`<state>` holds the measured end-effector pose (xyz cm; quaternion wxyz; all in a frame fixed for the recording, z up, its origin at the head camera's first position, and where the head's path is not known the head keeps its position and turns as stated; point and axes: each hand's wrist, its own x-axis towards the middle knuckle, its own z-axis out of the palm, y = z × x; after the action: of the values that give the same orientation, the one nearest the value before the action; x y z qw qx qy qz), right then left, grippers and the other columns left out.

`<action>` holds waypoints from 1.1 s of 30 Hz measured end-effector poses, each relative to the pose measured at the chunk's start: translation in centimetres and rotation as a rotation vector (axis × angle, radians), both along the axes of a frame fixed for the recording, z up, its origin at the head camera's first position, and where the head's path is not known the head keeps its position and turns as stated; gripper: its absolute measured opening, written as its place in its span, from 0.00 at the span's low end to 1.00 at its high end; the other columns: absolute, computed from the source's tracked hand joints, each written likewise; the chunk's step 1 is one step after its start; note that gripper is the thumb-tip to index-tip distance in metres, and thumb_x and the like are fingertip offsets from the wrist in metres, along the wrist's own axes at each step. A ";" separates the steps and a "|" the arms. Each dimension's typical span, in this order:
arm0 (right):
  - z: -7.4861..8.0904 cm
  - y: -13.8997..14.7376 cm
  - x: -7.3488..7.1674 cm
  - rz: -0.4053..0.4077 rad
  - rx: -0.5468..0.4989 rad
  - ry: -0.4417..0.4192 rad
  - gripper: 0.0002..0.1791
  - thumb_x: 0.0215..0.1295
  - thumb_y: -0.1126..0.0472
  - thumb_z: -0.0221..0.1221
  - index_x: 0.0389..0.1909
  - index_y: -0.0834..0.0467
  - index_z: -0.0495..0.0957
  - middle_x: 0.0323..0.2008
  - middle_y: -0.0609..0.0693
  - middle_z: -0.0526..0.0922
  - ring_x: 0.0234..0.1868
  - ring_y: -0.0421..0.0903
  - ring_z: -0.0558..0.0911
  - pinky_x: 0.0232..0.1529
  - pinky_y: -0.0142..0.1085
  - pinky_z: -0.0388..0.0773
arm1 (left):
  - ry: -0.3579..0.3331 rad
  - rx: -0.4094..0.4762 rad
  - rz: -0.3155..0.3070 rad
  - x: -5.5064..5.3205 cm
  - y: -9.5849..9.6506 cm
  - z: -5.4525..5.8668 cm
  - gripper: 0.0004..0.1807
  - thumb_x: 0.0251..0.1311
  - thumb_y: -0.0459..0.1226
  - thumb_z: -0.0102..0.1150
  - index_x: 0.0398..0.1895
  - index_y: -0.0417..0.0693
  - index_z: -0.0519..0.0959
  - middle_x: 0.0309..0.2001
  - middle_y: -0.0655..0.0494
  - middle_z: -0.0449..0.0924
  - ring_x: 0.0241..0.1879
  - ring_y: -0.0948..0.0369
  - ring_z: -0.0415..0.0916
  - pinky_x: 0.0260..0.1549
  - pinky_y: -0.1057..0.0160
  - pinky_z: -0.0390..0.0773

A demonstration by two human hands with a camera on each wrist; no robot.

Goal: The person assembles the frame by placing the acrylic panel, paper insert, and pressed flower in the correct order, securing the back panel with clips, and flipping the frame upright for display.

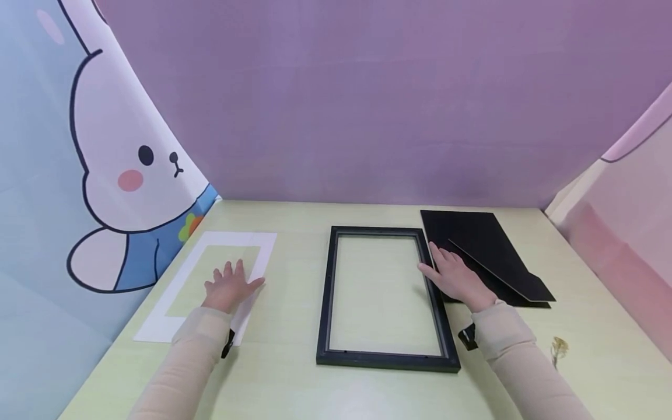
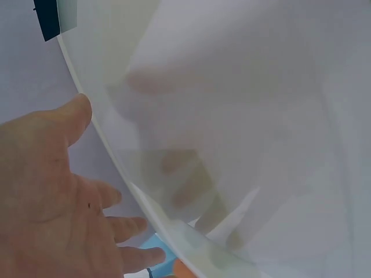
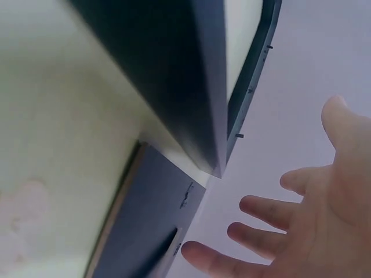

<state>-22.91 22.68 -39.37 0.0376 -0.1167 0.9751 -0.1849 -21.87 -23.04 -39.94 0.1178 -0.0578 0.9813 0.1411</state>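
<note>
My left hand (image 1: pixel 231 289) hovers over or lies on a white rectangular mat (image 1: pixel 178 286) with a cut-out middle; contact cannot be told. In the left wrist view its fingers (image 2: pixel 130 229) are spread and hold nothing, with faint finger reflections on a pale surface beside them. A black rectangular picture frame (image 1: pixel 388 360) lies flat in the middle. Above its right edge is my right hand (image 1: pixel 457 274), fingers extended and nothing held. To the right lies a black backing board (image 1: pixel 462 227), with a slanted black flap (image 1: pixel 499 265) over it.
A small dried flower sprig (image 1: pixel 559 347) lies on the pale table (image 1: pixel 289 379) at the right. Dark straps circle both wrists. A purple backdrop (image 1: pixel 367 116) rises behind the table, and a rabbit-printed cloth (image 1: pixel 110 128) borders the left side.
</note>
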 end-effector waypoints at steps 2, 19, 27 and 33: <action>-0.1 0.0 0.0 0.007 -0.004 0.000 0.45 0.68 0.36 0.37 0.70 0.67 0.42 0.65 0.73 0.50 0.64 0.69 0.49 0.58 0.60 0.48 | 0.005 -0.007 0.004 0.1 -0.2 -0.1 0.49 0.61 0.58 0.43 0.67 0.25 0.44 0.64 0.22 0.39 0.61 0.27 0.34 0.52 0.30 0.41; -0.9 0.1 0.6 0.000 -0.020 -0.063 0.44 0.68 0.37 0.38 0.69 0.69 0.44 0.65 0.72 0.50 0.64 0.69 0.50 0.58 0.60 0.49 | -0.019 -0.106 0.064 0.6 -0.3 0.0 0.45 0.59 0.59 0.46 0.46 0.15 0.65 0.40 0.29 0.60 0.43 0.37 0.60 0.41 0.42 0.62; -1.2 0.1 0.9 -0.008 -0.026 -0.096 0.44 0.68 0.38 0.40 0.68 0.71 0.43 0.65 0.73 0.49 0.64 0.69 0.49 0.59 0.60 0.48 | -0.039 -0.139 0.065 0.6 -0.3 0.1 0.41 0.58 0.61 0.46 0.39 0.23 0.73 0.36 0.32 0.61 0.39 0.39 0.62 0.38 0.46 0.64; -1.3 0.0 1.1 -0.016 -0.002 -0.112 0.43 0.68 0.43 0.46 0.67 0.73 0.45 0.65 0.73 0.49 0.64 0.69 0.50 0.59 0.59 0.50 | -0.047 -0.126 0.128 0.3 -0.3 0.0 0.46 0.54 0.63 0.49 0.42 0.19 0.68 0.33 0.33 0.64 0.37 0.41 0.65 0.38 0.45 0.64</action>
<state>-21.85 22.72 -40.70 0.0903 -0.0983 0.9721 -0.1926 -21.60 -23.31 -39.89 0.1275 -0.1309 0.9795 0.0851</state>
